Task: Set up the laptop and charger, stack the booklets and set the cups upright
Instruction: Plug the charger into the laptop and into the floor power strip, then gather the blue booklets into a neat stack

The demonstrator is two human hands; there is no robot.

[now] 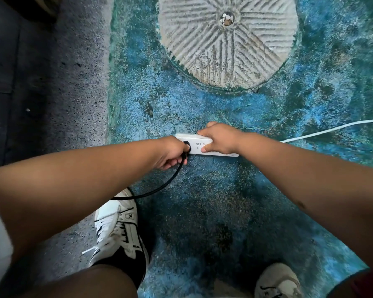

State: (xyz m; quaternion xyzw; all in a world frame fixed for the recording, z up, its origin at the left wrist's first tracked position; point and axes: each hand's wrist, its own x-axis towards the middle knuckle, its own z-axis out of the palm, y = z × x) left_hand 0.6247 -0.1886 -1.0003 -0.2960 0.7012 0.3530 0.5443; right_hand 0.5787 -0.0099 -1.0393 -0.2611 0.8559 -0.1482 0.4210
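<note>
Both hands work at a white power strip [205, 145] lying on the blue-painted floor [224, 201]. Left hand [170, 152]: its grip is closed around a black plug [186, 146] seated at the strip's left end, fingers curled beneath it. Right hand [219, 138]: its grip clamps the strip's middle and right part, thumb [207, 149] pressed on the near face and fingers over the far edge.

Taking the strip as landmark, the largest thing is the floor it rests on, worn blue and green, giving way to grey speckled concrete [78, 82] well to the strip's left. Beyond the strip, farther from the person, a round grooved stone disc [226, 41] is set into the floor. Nearer than the strip and to its left stands a white and black sneaker [119, 229]; a second, pale sneaker [277, 280] shows nearer and to the right. A black cable [159, 188] runs from the plug back toward the left sneaker. A white cord [332, 130] leaves the strip's right end and trails off to the right.
</note>
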